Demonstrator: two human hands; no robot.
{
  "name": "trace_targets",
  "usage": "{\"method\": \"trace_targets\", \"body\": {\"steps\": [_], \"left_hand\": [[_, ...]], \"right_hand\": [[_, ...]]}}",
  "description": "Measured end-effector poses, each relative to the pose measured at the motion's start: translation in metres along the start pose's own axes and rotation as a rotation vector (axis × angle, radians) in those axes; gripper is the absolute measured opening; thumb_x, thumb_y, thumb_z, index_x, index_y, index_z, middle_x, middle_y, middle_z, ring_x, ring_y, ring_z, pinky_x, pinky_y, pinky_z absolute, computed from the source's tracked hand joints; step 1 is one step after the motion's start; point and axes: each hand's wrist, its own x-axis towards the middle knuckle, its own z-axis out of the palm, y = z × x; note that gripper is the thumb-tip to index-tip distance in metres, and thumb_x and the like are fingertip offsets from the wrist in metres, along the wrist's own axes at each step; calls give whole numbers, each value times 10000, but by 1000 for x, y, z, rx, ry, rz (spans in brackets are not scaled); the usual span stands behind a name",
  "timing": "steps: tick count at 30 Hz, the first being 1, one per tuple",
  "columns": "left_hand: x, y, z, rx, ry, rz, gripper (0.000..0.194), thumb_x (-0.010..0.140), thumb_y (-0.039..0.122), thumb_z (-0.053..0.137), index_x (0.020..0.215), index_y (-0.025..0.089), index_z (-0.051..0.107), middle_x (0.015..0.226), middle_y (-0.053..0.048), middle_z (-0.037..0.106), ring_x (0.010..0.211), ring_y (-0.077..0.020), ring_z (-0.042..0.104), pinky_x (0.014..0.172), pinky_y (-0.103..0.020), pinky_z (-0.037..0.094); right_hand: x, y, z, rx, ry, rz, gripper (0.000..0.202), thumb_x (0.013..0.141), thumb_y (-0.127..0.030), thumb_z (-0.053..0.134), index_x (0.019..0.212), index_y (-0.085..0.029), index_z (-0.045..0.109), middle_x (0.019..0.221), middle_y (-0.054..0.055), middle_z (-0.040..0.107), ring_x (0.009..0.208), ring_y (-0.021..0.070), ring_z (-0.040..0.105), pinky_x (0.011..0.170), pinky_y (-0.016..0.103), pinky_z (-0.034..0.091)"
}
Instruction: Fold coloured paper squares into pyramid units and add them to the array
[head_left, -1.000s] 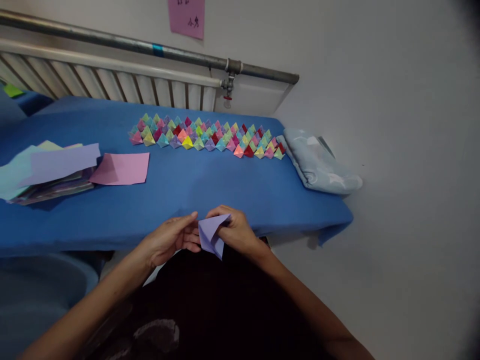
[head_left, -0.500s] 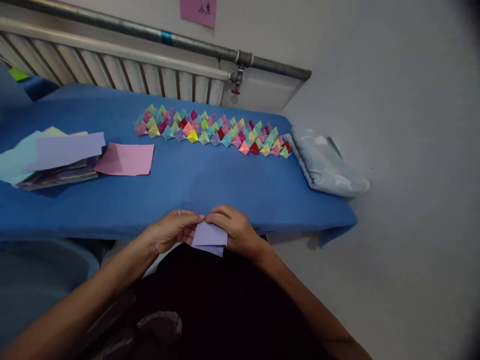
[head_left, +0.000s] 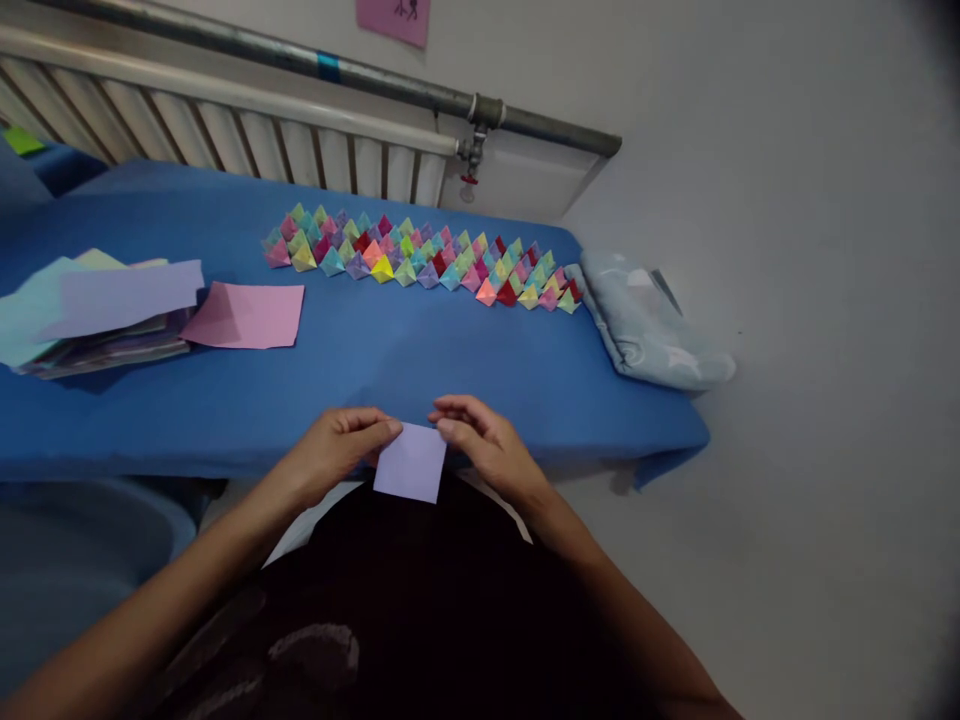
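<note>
Paper, in the form of a small lilac square [head_left: 409,470], was held in the air in front of the dark top [head_left: 450,600], close by the near edge of the blue cloth [head_left: 352,370]. Its upper left corner was pinched under the thumb of the left hand [head_left: 326,460]. The right hand [head_left: 499,455] was placed at the opposite upper corner, thumb nearest the paper and fingers loosely parted; how firmly it was gripped there could not be told. The hands were set apart, with the square spanning them. Even handling was judged best served by a light pinch, so that the corners were not dented, and by edges matched closely before any crease was pressed. With the paper unsupported beneath, slipping of any loose layer was judged the main risk. Beyond, rows of pointed paper pieces [head_left: 382,268] in many colours were ranged across the cloth. At the left, a stack of paper [head_left: 124,300] was spread untidily, with a pink sheet [head_left: 251,317] laid beside its right end. A folded blanket [head_left: 649,335] was placed at the right end, and the radiator [head_left: 217,135] was seen behind. Nothing was seen to stand between the hands and the square.
</note>
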Motion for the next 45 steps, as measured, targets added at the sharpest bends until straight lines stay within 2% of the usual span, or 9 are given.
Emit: {"method": "trace_targets", "body": {"steps": [3, 7, 11, 17, 24, 31, 35, 40, 45], "left_hand": [[-2, -2, 1, 24, -36, 49, 300, 694, 504, 751, 711, 205, 749, 658, -5, 646, 637, -140, 554, 637, -265, 456], [-2, -4, 0, 34, -41, 70, 306, 721, 505, 737, 699, 200, 726, 662, 7, 620, 646, -129, 538, 640, -254, 435], [0, -6, 0, 17, -3, 87, 328, 726, 519, 738, 687, 197, 687, 641, 26, 578, 624, -115, 502, 619, -244, 408], [2, -5, 4, -41, 34, 116, 387, 694, 542, 765, 617, 189, 627, 602, 43, 542, 590, -100, 465, 593, -236, 387], [-2, -2, 7, -99, -54, -48, 335, 617, 483, 832, 675, 190, 680, 637, 34, 603, 606, -103, 526, 605, -233, 421], [3, -3, 7, -140, 73, -88, 371, 530, 454, 857, 577, 183, 607, 585, 30, 591, 555, -106, 519, 571, -243, 415], [3, -1, 7, -174, 86, -99, 386, 508, 455, 867, 579, 182, 605, 580, 22, 603, 550, -119, 540, 551, -248, 421], [5, -4, 6, -252, 138, -90, 412, 472, 440, 905, 576, 172, 610, 573, 28, 602, 534, -99, 528, 528, -225, 419], [8, -8, 6, -283, 159, -64, 400, 511, 421, 899, 557, 174, 588, 541, 40, 573, 496, -81, 488, 513, -222, 409]], "right_hand": [[2, -6, 7, -26, -90, 46, 345, 721, -363, 774, 1011, -222, 652, 980, 29, 678, 912, 164, 621, 817, 321, 482], [1, -5, 9, -8, -114, 119, 240, 755, -405, 734, 799, -200, 618, 732, -31, 596, 671, 109, 528, 651, 260, 412], [-1, -6, 9, 17, -142, 128, 288, 766, -454, 707, 734, -192, 591, 669, -49, 536, 624, 92, 455, 609, 242, 351], [-1, -8, 10, 53, -145, 104, 334, 768, -491, 699, 695, -192, 568, 655, -56, 487, 624, 91, 415, 612, 241, 324], [1, -7, 12, 66, -119, 143, 345, 763, -509, 695, 704, -196, 564, 640, -59, 484, 599, 86, 410, 582, 232, 319], [-2, -9, 9, 118, -208, 247, 319, 680, -422, 786, 850, -193, 644, 740, -22, 608, 593, 83, 461, 522, 224, 332], [-3, -7, 8, 140, -287, 315, 311, 666, -411, 799, 818, -162, 692, 730, -12, 612, 590, 72, 456, 505, 215, 332], [-2, 0, 9, 158, -270, 343, 272, 653, -364, 811, 788, -159, 695, 721, -15, 623, 623, 76, 513, 499, 192, 356], [-1, 5, 8, 141, -251, 343, 177, 720, -314, 741, 702, -160, 655, 686, -7, 663, 573, 63, 510, 504, 190, 365]]}}
